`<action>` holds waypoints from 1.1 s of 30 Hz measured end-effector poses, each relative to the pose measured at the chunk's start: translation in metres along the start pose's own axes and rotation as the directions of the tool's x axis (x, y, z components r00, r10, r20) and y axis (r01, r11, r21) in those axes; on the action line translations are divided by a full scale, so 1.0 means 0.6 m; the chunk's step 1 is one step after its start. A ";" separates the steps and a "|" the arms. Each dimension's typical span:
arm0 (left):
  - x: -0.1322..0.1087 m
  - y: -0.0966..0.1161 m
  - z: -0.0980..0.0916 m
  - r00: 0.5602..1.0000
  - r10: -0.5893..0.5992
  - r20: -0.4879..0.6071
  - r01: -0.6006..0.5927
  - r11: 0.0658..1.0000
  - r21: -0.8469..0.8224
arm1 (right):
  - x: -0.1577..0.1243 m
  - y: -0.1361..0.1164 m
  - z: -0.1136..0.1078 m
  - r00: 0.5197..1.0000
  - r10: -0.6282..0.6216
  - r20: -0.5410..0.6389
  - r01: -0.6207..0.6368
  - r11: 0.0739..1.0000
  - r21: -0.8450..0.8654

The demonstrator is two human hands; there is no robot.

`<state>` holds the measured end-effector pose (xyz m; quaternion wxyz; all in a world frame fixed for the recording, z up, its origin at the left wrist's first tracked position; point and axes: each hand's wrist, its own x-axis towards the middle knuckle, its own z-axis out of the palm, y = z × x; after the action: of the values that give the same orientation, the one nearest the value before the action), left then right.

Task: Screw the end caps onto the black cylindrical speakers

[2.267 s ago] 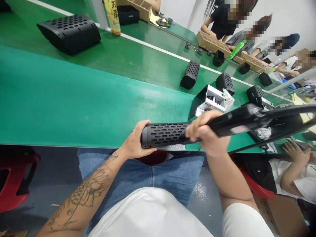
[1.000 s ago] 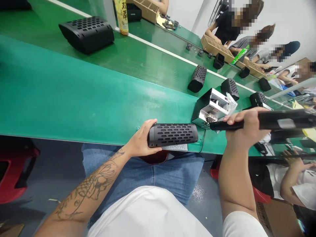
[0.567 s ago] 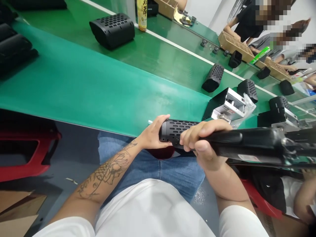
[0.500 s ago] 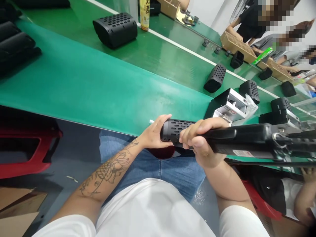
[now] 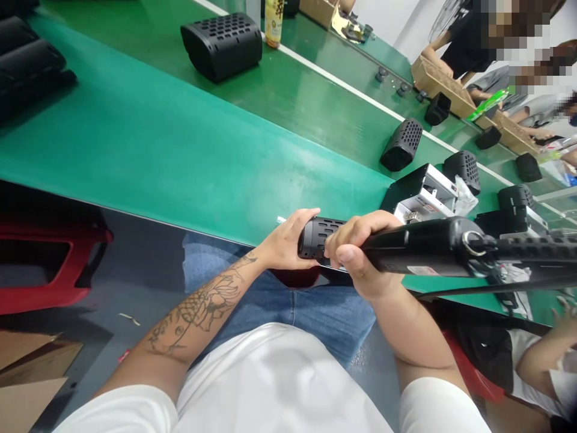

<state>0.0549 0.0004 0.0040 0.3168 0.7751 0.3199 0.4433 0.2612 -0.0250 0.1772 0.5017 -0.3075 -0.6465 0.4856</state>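
Note:
My left hand (image 5: 291,242) is wrapped round the end of a black housing with slotted holes (image 5: 322,231), at the bench's front edge above my lap. In my right hand (image 5: 367,252) is a black electric screwdriver (image 5: 415,243), its body lying nearly level and pointing left toward the housing. A metal ring and a coiled cord (image 5: 532,248) are at its rear end. My right fingers cover the tool's tip and part of the housing, so I cannot tell whether the tip touches it.
Black and silver boxes (image 5: 424,195) stand right of my hands. Similar black housings (image 5: 223,45) sit along the green bench (image 5: 180,156), with a yellow bottle (image 5: 273,24) behind. More black parts (image 5: 27,72) lie far left. A red stool (image 5: 45,264) is below. Co-workers sit across and at right.
The screwdriver's rear end has swung slightly up and left, and my right hand has shifted a little left over the housing. The whole view has shifted slightly.

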 end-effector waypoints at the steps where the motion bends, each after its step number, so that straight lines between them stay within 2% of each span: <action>1: 0.000 0.000 0.001 1.000 -0.011 -0.002 0.011 1.000 -0.001 | 0.000 0.003 -0.002 1.000 0.014 0.013 -0.014 1.000 -0.008; 4: 0.001 0.001 0.003 0.999 -0.042 0.000 0.042 0.999 0.001 | -0.001 0.010 -0.008 0.998 0.027 0.062 -0.028 1.000 0.005; 11: -0.001 -0.003 0.010 1.000 -0.027 -0.012 0.027 1.000 0.004 | 0.004 0.010 -0.009 0.976 0.025 0.217 -0.050 0.993 0.111; 15: 0.000 -0.001 0.005 0.999 -0.053 0.008 0.053 0.999 -0.004 | 0.013 0.000 -0.002 0.988 0.031 0.154 -0.045 0.995 0.086; 18: -0.004 0.000 -0.011 0.998 -0.019 0.066 0.020 1.000 -0.019 | 0.021 -0.031 -0.008 0.998 -0.058 0.026 0.055 0.991 0.123; 21: -0.004 -0.013 -0.040 0.997 0.034 0.065 -0.031 0.999 -0.041 | 0.011 -0.069 -0.041 0.986 -0.164 -0.031 0.166 0.946 0.277; 23: 0.013 -0.037 -0.069 1.000 0.006 0.012 -0.006 1.000 -0.018 | -0.005 -0.079 -0.071 0.988 -0.149 -0.034 0.151 0.920 0.362; 26: 0.091 -0.094 -0.118 0.976 -0.156 -0.153 0.165 0.985 0.049 | -0.022 -0.061 -0.100 0.998 -0.051 -0.047 0.067 0.891 0.450; 28: 0.181 -0.140 -0.145 0.917 -0.248 -0.313 0.283 0.957 0.070 | -0.017 -0.035 -0.102 0.998 0.038 -0.057 -0.006 0.881 0.474; 30: 0.286 -0.186 -0.159 0.847 -0.279 -0.453 0.347 0.935 0.073 | 0.001 -0.006 -0.093 0.994 0.104 -0.031 -0.073 0.858 0.509; 33: 0.427 -0.244 -0.151 0.749 -0.367 -0.551 0.448 0.894 0.013 | 0.034 0.037 -0.077 0.985 0.170 0.010 -0.145 0.806 0.575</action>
<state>0.0459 0.3054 0.0515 0.2472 0.5523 0.5880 0.5368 0.2965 0.0151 0.1648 0.5424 -0.2051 -0.4322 0.6906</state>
